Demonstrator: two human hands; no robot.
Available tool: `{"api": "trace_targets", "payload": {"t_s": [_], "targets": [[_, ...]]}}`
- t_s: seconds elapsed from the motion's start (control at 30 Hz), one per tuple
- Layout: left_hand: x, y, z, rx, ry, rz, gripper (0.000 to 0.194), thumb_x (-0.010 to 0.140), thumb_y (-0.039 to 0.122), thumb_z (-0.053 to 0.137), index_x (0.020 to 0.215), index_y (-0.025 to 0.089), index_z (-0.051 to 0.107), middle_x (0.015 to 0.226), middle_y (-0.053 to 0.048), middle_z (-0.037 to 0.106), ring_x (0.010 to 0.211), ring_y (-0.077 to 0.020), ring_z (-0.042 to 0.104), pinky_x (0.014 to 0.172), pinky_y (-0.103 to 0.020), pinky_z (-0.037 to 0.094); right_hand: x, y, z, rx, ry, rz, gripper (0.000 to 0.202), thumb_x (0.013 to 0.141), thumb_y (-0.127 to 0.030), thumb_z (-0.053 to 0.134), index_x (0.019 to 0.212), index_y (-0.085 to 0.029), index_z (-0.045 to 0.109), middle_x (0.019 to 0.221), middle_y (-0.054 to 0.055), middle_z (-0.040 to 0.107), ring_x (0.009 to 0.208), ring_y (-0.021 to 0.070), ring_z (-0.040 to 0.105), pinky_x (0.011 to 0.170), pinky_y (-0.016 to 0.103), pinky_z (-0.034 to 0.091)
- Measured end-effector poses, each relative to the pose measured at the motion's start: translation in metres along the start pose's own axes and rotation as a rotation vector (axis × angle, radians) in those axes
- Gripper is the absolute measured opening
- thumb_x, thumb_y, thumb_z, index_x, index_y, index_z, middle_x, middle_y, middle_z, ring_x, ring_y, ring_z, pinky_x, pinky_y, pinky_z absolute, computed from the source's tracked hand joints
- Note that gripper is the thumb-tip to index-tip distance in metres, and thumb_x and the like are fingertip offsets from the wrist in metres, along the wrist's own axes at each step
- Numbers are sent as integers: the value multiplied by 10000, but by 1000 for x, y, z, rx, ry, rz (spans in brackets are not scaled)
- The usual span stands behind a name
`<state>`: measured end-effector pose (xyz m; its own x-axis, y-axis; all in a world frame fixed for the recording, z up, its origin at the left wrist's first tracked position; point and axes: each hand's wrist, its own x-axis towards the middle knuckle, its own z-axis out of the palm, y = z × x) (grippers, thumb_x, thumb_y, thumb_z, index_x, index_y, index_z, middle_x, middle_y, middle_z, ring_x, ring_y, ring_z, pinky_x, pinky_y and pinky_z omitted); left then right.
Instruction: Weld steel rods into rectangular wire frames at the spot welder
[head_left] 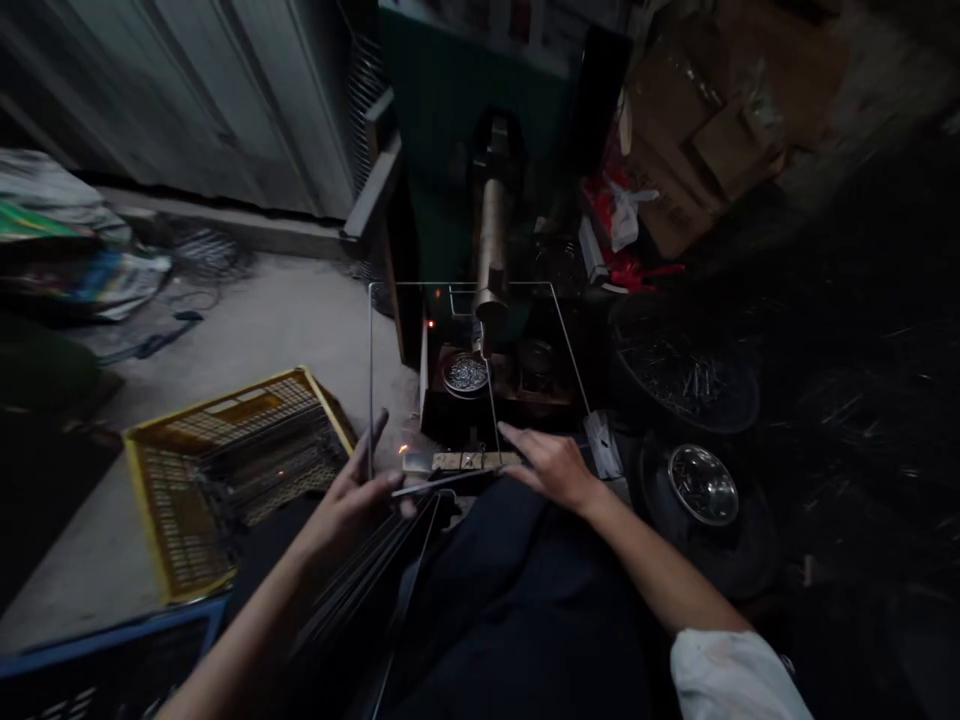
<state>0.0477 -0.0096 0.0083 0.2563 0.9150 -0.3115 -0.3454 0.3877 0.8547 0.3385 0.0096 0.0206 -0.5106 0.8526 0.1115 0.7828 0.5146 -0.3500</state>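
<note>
A thin bent wire frame (465, 284) stands out in front of me, its top bar passing by the metal arm of a machine (492, 235). My left hand (352, 490) is closed around the frame's left leg, with thumb and fingers also at one end of a thin metal rod (442, 484). At the rod's other end is my right hand (555, 468), fingers closed near a thin upright wire (492, 395); the exact grip is too dark to make out. Beneath the machine arm sits a small dish of shiny metal bits (466, 373). Several long wires (360, 580) lie across my lap.
Left stands a yellow plastic crate (150, 520) with metal pieces inside, and a blue crate (97, 655) is nearer. Right are a metal bowl (703, 485) and a dark basin of wire pieces (686, 375). Small orange sparks (403, 449) glow by the machine. Cardboard (697, 130) lies behind.
</note>
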Motion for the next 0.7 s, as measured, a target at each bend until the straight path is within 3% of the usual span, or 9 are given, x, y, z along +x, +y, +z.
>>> {"api": "trace_targets", "payload": {"t_s": [0.17, 0.3, 0.43, 0.7], "targets": [[78, 37, -22, 7, -70, 121, 1018, 760, 153, 719, 1550, 275, 89, 686, -25, 708, 552, -177, 669, 535, -246, 559, 69, 36, -20, -63, 133, 65, 512, 870, -417, 696, 1333, -235, 573, 1236, 79, 680, 1091, 230, 667, 935, 308, 521], [115, 54, -27, -28, -112, 153, 993, 773, 129, 693, 1552, 254, 89, 726, -50, 728, 566, -179, 686, 547, -246, 575, 104, 60, -29, -4, 205, 83, 463, 865, -415, 701, 1288, -264, 588, 1197, 43, 696, 1082, 216, 665, 902, 292, 513], [132, 63, -28, -54, -105, 170, 1010, 776, 104, 689, 1551, 281, 65, 683, -5, 700, 584, -185, 697, 550, -245, 582, 122, 71, -31, 26, 214, 96, 437, 852, -399, 719, 1250, -259, 604, 1134, 42, 714, 1016, 218, 680, 854, 282, 503], [137, 69, -33, -9, -99, 183, 980, 806, 102, 663, 1551, 272, 48, 722, -39, 730, 581, -174, 695, 560, -245, 579, 132, 69, -33, 40, 209, 151, 465, 824, -415, 739, 1229, -228, 608, 998, 60, 724, 873, 215, 673, 753, 271, 470]]}}
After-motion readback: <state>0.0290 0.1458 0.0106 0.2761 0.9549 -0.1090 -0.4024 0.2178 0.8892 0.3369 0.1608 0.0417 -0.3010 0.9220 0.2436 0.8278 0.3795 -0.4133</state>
